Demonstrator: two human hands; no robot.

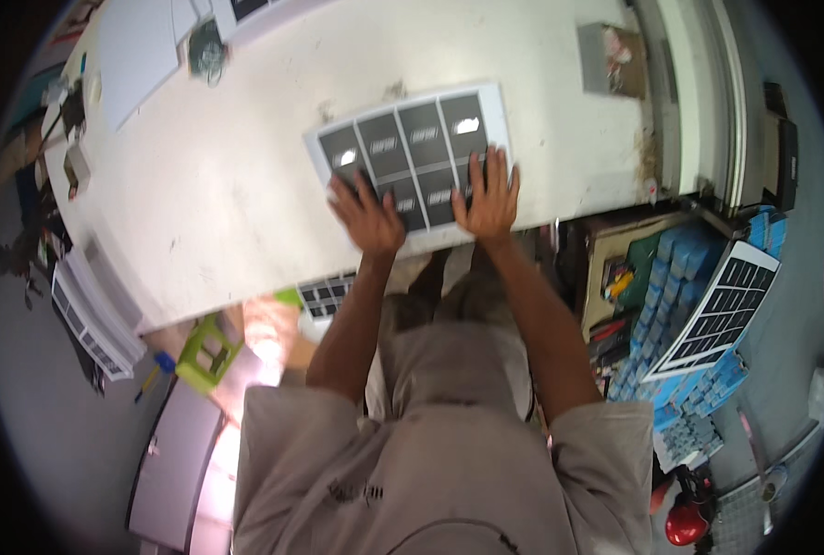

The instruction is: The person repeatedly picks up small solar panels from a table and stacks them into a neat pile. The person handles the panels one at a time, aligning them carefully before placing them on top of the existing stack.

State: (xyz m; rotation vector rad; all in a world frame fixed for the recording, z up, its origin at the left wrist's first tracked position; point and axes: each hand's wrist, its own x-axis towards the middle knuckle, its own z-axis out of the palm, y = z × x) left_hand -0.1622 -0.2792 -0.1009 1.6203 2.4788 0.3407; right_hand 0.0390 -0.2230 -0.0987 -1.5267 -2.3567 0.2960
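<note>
Shirt [472, 439] behind fingers | left hand [375, 225], right hand [489, 213]: fingers spread, grasping nothing | printed sheet [416, 159] beneath fingertips | even pressure likely keeps it flat

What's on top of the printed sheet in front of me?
Your left hand and right hand lie on the printed sheet, toward its near edge. They partly cover its dark panels; what's beneath them can't be seen.
</note>
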